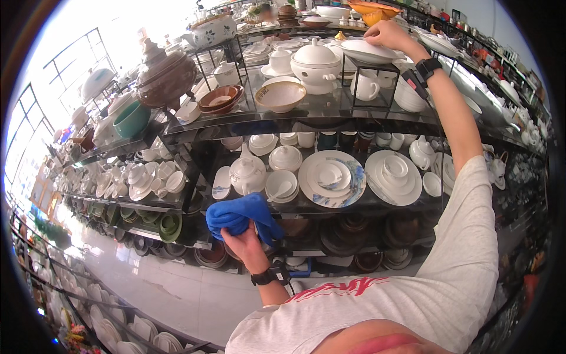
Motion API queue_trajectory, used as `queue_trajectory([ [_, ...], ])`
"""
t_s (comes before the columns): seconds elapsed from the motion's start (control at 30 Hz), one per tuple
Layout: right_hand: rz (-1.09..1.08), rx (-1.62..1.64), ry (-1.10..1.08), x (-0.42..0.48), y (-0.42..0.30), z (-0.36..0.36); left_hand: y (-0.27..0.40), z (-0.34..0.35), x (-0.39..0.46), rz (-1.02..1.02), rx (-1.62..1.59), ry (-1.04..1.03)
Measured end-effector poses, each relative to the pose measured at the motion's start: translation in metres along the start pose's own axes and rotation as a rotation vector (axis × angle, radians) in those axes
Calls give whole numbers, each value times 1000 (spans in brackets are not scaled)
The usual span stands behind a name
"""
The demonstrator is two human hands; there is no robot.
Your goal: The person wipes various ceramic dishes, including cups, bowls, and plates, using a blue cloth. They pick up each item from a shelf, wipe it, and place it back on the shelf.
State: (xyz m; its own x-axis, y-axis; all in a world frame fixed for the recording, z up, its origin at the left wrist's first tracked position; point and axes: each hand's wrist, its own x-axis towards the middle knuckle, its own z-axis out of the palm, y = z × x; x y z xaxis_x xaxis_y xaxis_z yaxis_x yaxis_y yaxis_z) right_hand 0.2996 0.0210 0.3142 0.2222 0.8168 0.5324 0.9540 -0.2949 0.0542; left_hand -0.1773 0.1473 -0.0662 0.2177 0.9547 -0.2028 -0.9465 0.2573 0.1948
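A bunched blue cloth (241,217) is gripped in my left hand (245,248), held in front of the middle shelf's edge. High at the right, my right hand (389,35) reaches over the top shelf. Its fingertips rest on a white lidded dish or plate (369,52), and whether they grip it is hard to see. That dish sits on a black metal frame stand (375,66). Beneath the stand is a white mug (365,86). Left of it stands a white lidded tureen (315,66) on a pierced base.
The top glass shelf (283,116) also carries a cream bowl (280,96), brown bowls (220,98) and a brown lidded pot (166,77). Below are a white teapot (246,175) and stacked plates (332,200). An orange dish (373,8) is near my right hand. Tiled floor (168,283) shows lower left.
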Motion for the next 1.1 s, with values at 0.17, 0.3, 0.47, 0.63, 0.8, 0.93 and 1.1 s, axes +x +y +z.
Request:
queue_trajectory([
  [0.17, 70, -58, 104, -1, 9, 1, 5, 4, -7, -2, 14, 3],
  [0.3, 58, -55, 349, -14, -3, -12, 11, 15, -13, -27, 19, -30],
  [0.47, -115, 241, 305, -65, -103, -15, 21, 22, -14, -86, 83, -160],
  [0.63, -80, 722, -297, -163, -217, 42, 20, 34, -27, -166, 122, -263],
  [0.8, 36, 922, -404, -249, -279, 151, 14, 38, -32, -405, 274, -480],
  [0.93, 274, 1405, -460, -276, -307, 187, 4, 44, -38, -623, 328, -508],
  [1.1, 359, 1333, -321, -294, -319, 187, -9, 57, -36, -717, 533, -592],
])
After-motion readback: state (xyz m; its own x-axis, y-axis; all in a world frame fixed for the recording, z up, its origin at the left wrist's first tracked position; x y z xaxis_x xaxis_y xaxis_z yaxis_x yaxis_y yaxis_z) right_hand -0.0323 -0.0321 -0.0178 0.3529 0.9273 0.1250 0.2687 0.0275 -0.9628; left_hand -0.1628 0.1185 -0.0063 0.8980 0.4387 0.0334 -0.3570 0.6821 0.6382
